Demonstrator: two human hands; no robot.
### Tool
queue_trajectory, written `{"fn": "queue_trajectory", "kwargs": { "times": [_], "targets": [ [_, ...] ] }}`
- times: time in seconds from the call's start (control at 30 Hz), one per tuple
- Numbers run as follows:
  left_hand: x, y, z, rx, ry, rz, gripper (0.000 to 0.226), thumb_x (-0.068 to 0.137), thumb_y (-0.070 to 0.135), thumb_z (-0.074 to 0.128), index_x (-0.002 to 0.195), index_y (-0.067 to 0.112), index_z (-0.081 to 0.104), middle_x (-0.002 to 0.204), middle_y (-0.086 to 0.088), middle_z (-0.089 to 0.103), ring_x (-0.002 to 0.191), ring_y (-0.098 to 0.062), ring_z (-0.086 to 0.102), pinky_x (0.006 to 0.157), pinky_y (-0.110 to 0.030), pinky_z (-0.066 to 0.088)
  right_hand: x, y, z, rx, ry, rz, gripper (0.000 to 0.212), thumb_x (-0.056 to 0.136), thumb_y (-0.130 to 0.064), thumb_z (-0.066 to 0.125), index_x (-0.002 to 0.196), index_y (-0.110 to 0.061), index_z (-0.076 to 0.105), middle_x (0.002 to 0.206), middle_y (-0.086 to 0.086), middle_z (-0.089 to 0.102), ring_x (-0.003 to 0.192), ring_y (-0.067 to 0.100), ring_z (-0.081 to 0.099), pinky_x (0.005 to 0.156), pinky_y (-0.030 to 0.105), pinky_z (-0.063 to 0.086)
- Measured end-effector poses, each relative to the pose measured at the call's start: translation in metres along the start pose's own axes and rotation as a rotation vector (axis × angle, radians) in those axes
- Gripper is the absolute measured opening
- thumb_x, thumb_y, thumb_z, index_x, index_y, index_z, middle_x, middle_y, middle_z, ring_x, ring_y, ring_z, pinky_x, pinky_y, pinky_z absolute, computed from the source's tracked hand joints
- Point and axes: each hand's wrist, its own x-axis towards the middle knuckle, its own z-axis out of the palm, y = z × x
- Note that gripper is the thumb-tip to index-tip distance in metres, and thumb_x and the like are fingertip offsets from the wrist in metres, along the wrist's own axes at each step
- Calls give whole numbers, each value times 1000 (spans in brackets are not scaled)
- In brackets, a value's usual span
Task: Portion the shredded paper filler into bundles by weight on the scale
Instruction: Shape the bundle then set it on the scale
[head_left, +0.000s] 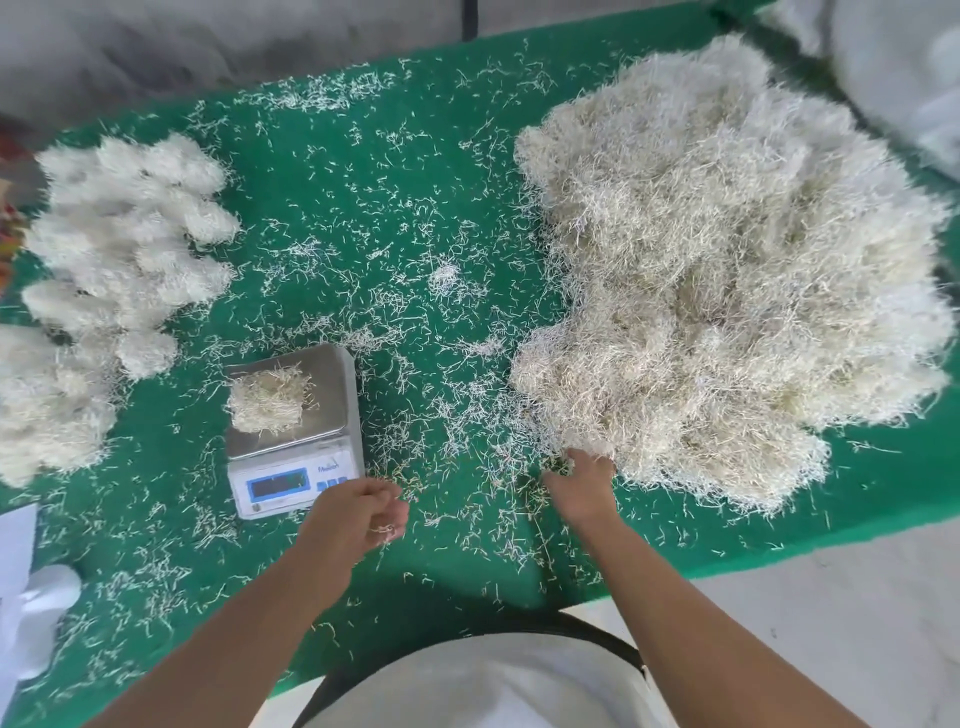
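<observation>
Head view: a person stands at a green felt-covered counter (395, 171) and looks down at both hands.
Big pile: a wide heap of cream shredded paper filler (727, 270) lies on the right side of the counter.
Scale: a small white digital scale with a shiny metal top (296, 431) sits near the front left. The blue screen is too blurry to read.
On the scale: a small clump of shredded paper (267, 400) rests on the metal top.
Done bundles: fluffy white paper bundles (130, 234) lie in a group on the far left, well apart from the big pile.
Loose bits: thin paper strands (447, 291) are scattered all over the green cover.
Right hand (582, 483): it reaches into the near edge of the big pile, fingers curled down into the paper. I cannot tell if it has closed on a pinch.
Left hand (363, 514): it hangs just in front of the scale, fingers loosely curled, with a few strands stuck at the fingertips.
How the paper feels: it looks very light, soft and springy. Strands cling and fall off easily.
Where to hold: pinch a small tuft at the pile's loose edge and lift gently.
Step now: likely fetching a little more to top up the clump.
</observation>
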Motion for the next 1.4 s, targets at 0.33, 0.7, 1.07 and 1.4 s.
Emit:
{"fn": "queue_trajectory", "kwargs": {
  "times": [0.33, 0.7, 1.07, 1.4],
  "targets": [
    [0, 10, -16, 99, -231, 108, 22, 95, -11, 60, 107, 3, 72, 104, -28, 73, 78, -16, 77, 77, -27, 60, -66, -43, 28, 133, -69, -300, 37, 103, -24, 60, 140, -27, 63, 125, -8, 66, 42, -2, 47, 46, 18, 47],
    [-11, 32, 16, 241, -173, 244, 14, 93, 20, 74, 81, 20, 66, 85, 0, 64, 85, -19, 62, 95, -49, 55, -111, -65, 38, 251, -301, -539, 19, 100, -21, 69, 96, -35, 81, 98, -20, 77, 96, 2, 70, 81, 13, 49],
    [-9, 26, 13, 375, -173, 408, 42, 91, 43, 73, 85, 2, 67, 71, -18, 59, 67, -17, 51, 68, -37, 45, -91, -77, 15, 363, -271, -360, 10, 95, -31, 78, 98, -25, 71, 69, 1, 59, 64, 20, 69, 65, 33, 56],
    [13, 34, -17, 178, 62, 311, 18, 91, 30, 78, 83, 14, 74, 72, -3, 76, 65, -18, 76, 75, -32, 49, -23, -57, -46, 661, 223, 15, 25, 100, -22, 68, 119, -6, 67, 93, 8, 76, 77, 16, 74, 77, 34, 64]
  ]
}}
